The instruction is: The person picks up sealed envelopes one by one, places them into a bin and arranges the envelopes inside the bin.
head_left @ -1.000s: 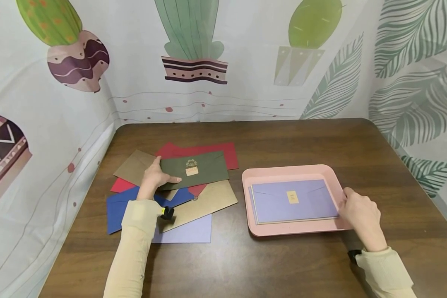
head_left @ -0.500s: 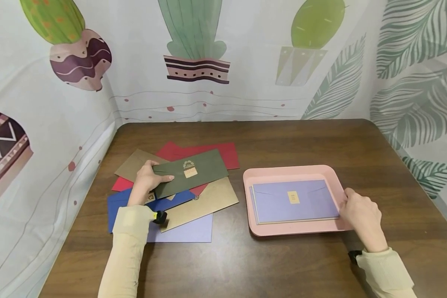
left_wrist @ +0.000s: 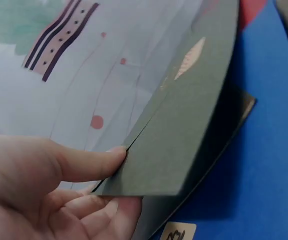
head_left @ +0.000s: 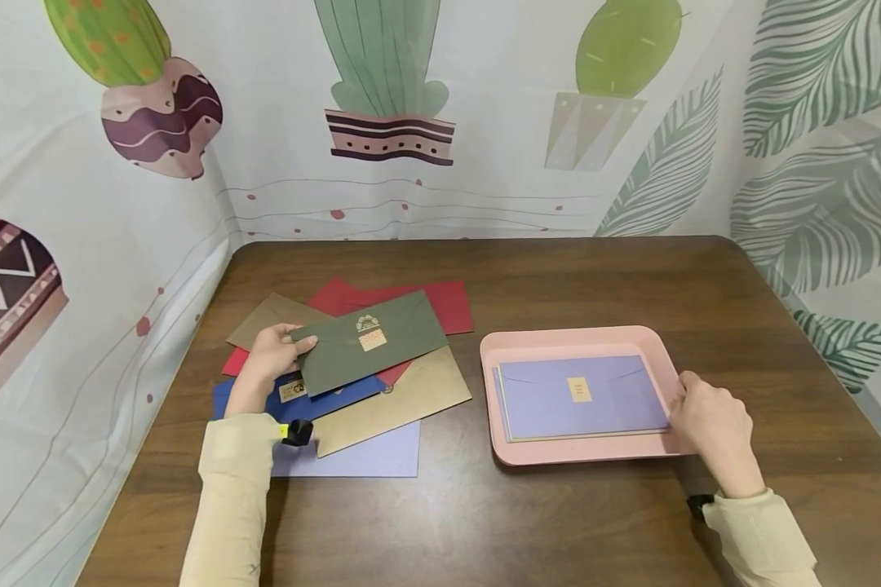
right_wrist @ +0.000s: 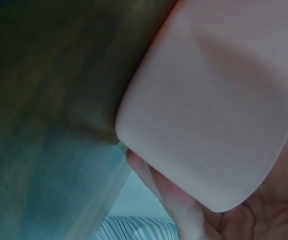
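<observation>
My left hand (head_left: 270, 359) pinches the left end of a dark green envelope (head_left: 404, 326), thumb on top and fingers beneath, as the left wrist view shows. That end is raised and tilted over a blue envelope (head_left: 352, 398). A gold envelope (head_left: 426, 391) and a lavender envelope (head_left: 382, 458) lie partly underneath in the loose pile. On the right, my right hand (head_left: 712, 424) grips the right end of a pink tray (head_left: 488, 399). Inside the tray sits a small stack of envelopes, topped by a lavender envelope (head_left: 536, 399) with a gold label.
Behind the green envelope lie red envelopes (head_left: 455, 306) and a brown envelope (head_left: 253, 322). The wooden table (head_left: 440, 530) runs back to a white cloth (head_left: 499, 212) printed with cacti and leaves, which also hangs along the left side.
The left hand has drawn back toward the lower left, pulling the green envelope slightly with it and turning it, baring more of the blue envelope. The right hand and tray stay put.
</observation>
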`<act>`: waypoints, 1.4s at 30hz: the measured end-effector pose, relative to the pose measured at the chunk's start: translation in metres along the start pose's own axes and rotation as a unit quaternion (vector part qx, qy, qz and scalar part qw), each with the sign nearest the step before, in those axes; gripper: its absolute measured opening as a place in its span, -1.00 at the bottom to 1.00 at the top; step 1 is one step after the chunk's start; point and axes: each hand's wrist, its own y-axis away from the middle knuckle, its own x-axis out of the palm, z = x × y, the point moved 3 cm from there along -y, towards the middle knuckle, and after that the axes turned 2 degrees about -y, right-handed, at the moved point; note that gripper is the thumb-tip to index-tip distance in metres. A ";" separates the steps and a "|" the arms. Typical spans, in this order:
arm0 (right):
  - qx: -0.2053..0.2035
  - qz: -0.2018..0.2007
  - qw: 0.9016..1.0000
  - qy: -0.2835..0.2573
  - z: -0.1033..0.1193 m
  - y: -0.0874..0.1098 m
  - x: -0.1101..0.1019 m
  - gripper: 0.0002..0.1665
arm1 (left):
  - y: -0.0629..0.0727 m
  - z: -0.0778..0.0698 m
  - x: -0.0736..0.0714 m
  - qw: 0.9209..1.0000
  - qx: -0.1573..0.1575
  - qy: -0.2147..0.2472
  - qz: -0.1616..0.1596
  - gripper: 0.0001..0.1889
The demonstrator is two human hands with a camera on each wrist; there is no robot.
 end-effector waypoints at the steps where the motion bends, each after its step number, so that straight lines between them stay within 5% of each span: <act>1: 0.000 0.000 1.000 0.000 0.000 0.000 0.000 -0.89 | 0.001 0.001 -0.001 1.000 0.000 0.027 0.011 -0.44; 7: -0.006 0.001 1.000 0.000 -0.001 0.000 -0.001 -0.91 | 0.004 0.009 -0.006 0.988 0.015 0.140 0.064 -0.43; 21: -0.007 0.005 1.000 0.002 -0.001 -0.001 -0.002 -0.91 | 0.007 0.013 -0.009 0.937 0.034 0.322 0.135 -0.83; 28: -0.005 0.005 1.000 0.003 -0.001 -0.002 -0.002 -0.90 | 0.013 0.010 -0.012 0.940 0.048 0.310 0.133 -0.83; 35: 0.002 0.011 1.000 0.004 0.000 -0.001 -0.001 -0.90 | 0.017 0.006 -0.015 0.930 0.069 0.329 0.150 -0.87; 42: 0.000 0.003 1.000 0.001 0.000 0.000 -0.001 -0.89 | 0.023 0.004 -0.017 0.930 0.060 0.331 0.149 -0.88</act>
